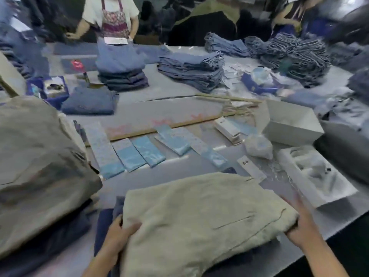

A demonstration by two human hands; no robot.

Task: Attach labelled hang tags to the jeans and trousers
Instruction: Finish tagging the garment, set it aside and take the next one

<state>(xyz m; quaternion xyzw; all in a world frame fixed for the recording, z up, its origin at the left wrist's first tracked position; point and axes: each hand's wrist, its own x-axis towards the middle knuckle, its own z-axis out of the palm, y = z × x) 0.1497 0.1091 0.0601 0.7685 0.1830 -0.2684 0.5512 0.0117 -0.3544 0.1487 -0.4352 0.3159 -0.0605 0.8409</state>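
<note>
Folded beige trousers (199, 212) lie in front of me on the grey table, over a dark blue garment (105, 220). My left hand (119, 232) grips their left edge, thumb on top. At the right edge, my right hand (303, 222) holds the fabric with fingers along the side. Several blue hang tags (139, 150) lie in a row beyond the trousers. A white labelled tag (250, 167) rests near the far right corner of the trousers. More white tags (229, 128) are stacked further back.
A tall pile of beige trousers (40, 162) stands at my left. White boxes (289, 124) and a white tray (317, 176) sit at the right. Stacks of folded jeans (191, 68) fill the far table, where a person in an apron (113, 21) stands.
</note>
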